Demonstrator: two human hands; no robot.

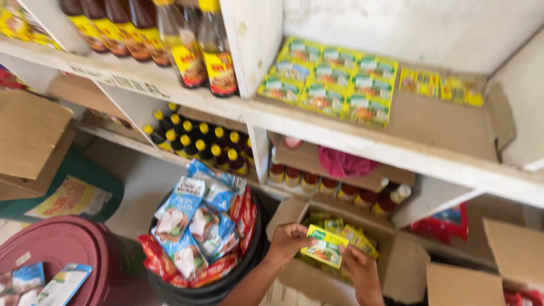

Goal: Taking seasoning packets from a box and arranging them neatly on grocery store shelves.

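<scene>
My left hand [290,241] and my right hand [359,265] both grip a small yellow-green packet [324,247] over an open cardboard box [405,266] on the floor. More packets of the same kind [351,233] lie inside that box, partly hidden behind the one I hold. On the white shelf [362,141] above, several matching yellow-green packets [331,79] lie flat in rows on a cardboard sheet, with two yellow packets [439,86] to their right.
A black bucket [212,289] stuffed with blue and red sachets [195,226] stands at my left. Brown sauce bottles [187,48] line the upper shelf; yellow-capped dark bottles [198,141] and red-lidded jars [317,184] sit lower. A maroon tub [68,249] and other cardboard boxes [487,272] crowd the floor.
</scene>
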